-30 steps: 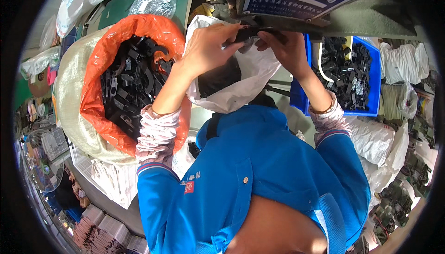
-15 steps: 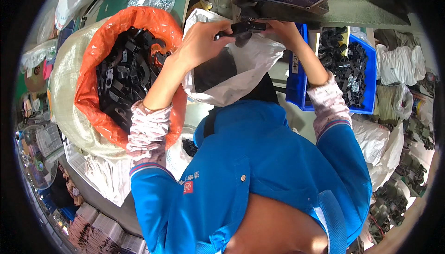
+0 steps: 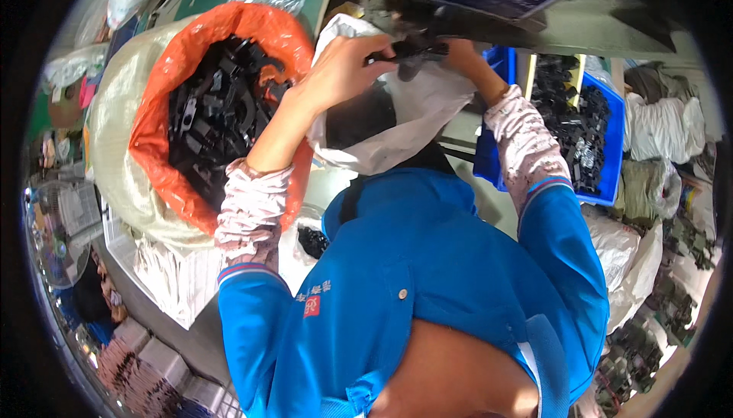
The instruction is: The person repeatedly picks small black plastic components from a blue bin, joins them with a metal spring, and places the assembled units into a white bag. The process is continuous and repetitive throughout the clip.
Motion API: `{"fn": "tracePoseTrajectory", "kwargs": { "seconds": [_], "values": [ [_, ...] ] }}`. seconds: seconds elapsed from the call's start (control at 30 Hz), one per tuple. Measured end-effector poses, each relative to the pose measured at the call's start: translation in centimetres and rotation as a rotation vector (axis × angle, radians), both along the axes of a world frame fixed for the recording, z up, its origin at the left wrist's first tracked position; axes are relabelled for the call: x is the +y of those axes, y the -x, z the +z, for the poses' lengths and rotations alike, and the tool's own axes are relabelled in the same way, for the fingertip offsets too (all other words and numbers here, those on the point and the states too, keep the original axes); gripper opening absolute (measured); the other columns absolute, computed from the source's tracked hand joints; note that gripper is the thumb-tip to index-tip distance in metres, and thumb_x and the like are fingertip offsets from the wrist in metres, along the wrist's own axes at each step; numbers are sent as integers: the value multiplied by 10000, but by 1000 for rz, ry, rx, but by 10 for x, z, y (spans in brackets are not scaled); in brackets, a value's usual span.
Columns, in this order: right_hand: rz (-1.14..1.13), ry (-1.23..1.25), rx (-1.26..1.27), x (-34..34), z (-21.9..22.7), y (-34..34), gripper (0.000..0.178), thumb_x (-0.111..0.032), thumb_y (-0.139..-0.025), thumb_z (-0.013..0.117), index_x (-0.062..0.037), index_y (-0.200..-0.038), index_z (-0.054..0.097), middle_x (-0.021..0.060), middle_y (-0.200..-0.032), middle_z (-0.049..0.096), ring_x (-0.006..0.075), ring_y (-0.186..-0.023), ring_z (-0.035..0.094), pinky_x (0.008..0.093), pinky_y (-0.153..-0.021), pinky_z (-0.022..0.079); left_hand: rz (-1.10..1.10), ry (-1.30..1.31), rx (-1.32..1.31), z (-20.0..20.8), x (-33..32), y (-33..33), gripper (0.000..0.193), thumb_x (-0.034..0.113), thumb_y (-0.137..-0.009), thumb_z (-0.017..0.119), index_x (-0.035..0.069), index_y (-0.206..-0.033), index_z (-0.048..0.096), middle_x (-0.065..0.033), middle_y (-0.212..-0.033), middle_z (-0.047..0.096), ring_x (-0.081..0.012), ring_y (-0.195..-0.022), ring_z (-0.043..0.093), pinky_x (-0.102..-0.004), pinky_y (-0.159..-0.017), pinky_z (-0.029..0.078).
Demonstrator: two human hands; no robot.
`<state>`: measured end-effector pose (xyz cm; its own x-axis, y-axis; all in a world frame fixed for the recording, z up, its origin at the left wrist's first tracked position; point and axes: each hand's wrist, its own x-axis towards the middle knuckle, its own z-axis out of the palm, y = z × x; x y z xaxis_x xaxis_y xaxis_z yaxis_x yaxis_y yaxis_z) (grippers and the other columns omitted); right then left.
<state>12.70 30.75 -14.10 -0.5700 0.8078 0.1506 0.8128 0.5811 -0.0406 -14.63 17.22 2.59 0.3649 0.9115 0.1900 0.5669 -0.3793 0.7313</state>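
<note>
My left hand point(image 3: 350, 71) is closed in a pinch on the left end of a black plastic part point(image 3: 416, 50). At the part's right end is my right hand point(image 3: 463, 58), its fingers closed against it in shadow and blurred. The part sits under the machine's metal edge, and its exact shape is hard to make out. Below both hands hangs an open white sack point(image 3: 412, 132) with a dark inside.
An orange-lined sack point(image 3: 156, 124) of black plastic parts stands at left. Blue bins point(image 3: 607, 181) with small black pieces are at right. The machine point(image 3: 557, 25) with its blue plate overhangs the hands. White bags point(image 3: 664, 124) and a white basket point(image 3: 179, 288) lie farther out.
The view has shifted slightly, and the machine and sacks sit a little differently in it. My right forearm has moved up and inward, with its sleeve now over the blue bin's edge. Both hands stay at the part.
</note>
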Motion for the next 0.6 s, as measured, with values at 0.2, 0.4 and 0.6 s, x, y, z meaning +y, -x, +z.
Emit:
{"fn": "tracePoseTrajectory", "kwargs": {
  "seconds": [0.2, 0.4, 0.6],
  "values": [
    [-126, 119, 2, 36, -35, -13, 488, -268, -851, 608, -77, -1298, 561, 218, -1342, 533, 346, -1242, 515, 471, -1033, 412, 190, -337, -110, -16, -29, -31, 190, 155, -823, 730, 64, -974, 659, -128, -873, 674, -310, -748, 662, -352, -637, 514],
    [-90, -152, -479, 27, -5, 13, 452, -230, -860, 561, -137, -1302, 569, 142, -1255, 593, 338, -1000, 618, 467, -861, 504, 411, -309, -25, -80, -81, 23, 396, 232, -808, 740, 87, -1165, 648, -164, -1122, 666, -320, -1016, 639, -389, -856, 505],
    [-100, -253, -35, 54, -58, -11, 403, -245, -819, 603, -132, -1204, 638, 160, -1143, 634, 386, -925, 642, 519, -802, 519, 1129, 216, 277, -126, -112, 112, 425, 261, -879, 681, 52, -1191, 483, -203, -1023, 684, -413, -936, 653, -505, -792, 507]
  ]
}}
